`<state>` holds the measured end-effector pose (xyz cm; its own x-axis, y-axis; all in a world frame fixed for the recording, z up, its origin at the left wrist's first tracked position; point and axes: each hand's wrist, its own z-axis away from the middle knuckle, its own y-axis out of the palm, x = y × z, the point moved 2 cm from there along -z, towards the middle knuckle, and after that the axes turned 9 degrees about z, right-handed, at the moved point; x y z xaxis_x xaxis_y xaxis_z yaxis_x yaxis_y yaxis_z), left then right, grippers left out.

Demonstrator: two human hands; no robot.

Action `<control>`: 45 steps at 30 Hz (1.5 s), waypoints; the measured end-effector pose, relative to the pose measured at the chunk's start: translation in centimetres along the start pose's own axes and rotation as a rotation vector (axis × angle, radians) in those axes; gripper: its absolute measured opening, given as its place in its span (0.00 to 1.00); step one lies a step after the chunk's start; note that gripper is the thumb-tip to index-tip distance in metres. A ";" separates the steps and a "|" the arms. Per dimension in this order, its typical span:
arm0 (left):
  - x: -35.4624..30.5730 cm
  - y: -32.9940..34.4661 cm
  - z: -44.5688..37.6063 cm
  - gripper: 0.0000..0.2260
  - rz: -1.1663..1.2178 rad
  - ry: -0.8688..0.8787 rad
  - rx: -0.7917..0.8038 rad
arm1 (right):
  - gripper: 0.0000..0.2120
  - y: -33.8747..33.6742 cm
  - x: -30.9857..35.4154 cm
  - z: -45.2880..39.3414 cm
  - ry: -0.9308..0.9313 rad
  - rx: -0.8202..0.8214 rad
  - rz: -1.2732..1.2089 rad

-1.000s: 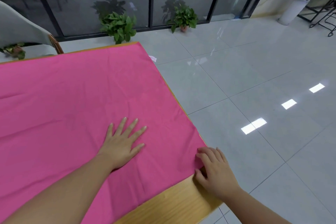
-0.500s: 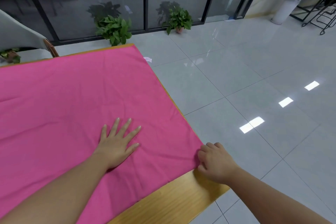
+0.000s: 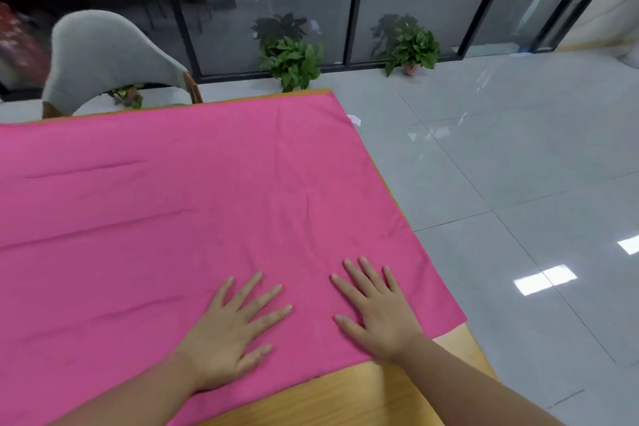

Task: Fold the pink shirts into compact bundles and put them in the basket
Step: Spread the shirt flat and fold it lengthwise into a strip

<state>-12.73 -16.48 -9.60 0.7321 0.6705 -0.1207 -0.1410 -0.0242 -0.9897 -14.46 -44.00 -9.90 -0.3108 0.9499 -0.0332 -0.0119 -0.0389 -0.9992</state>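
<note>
Pressing flat on the pink shirt (image 3: 193,204), both hands lie palm-down with fingers straight and spread, gripping nothing. The left hand (image 3: 230,332) sits at about six o'clock in the head view, the right hand (image 3: 378,311) just beside it toward five o'clock, the two apart by a strip of bare cloth. The shirt is spread over most of the wooden table (image 3: 345,398), running off the view at nine o'clock, with a few shallow creases on its left half; its near right corner stops short of the table's corner. A grey chair (image 3: 103,55) stands past the far edge at eleven o'clock. Two potted plants (image 3: 294,59) sit on the tiled floor against the glass wall near twelve o'clock.
</note>
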 end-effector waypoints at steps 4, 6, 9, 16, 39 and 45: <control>-0.8 0.2 1.4 0.23 0.051 -0.030 -0.001 | 0.24 -0.7 -0.2 -0.8 0.043 -0.045 -0.089; -0.6 0.0 1.6 0.22 0.102 -0.086 0.000 | 0.20 -2.2 0.8 -3.0 -0.034 -0.119 -0.139; 1.6 -0.8 1.7 0.22 0.198 -0.289 -0.082 | 0.23 -3.6 4.0 -6.5 -0.381 -0.117 -0.089; 11.1 -1.3 4.6 0.27 0.172 -0.717 -0.153 | 0.27 -2.7 12.2 -9.7 -0.970 0.072 -0.140; 12.9 -0.4 6.2 0.21 0.229 -0.615 -0.367 | 0.35 -2.3 6.9 -37.2 -0.576 0.101 0.064; 17.8 -4.0 0.6 0.12 0.240 -0.646 -0.536 | 0.22 -4.0 7.9 -39.1 -0.481 -0.233 -0.140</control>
<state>0.48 -4.03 -7.77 0.1785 0.8878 -0.4242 0.2085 -0.4554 -0.8655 20.32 -24.16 -7.04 -0.7209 0.6904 0.0602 0.1091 0.1988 -0.9739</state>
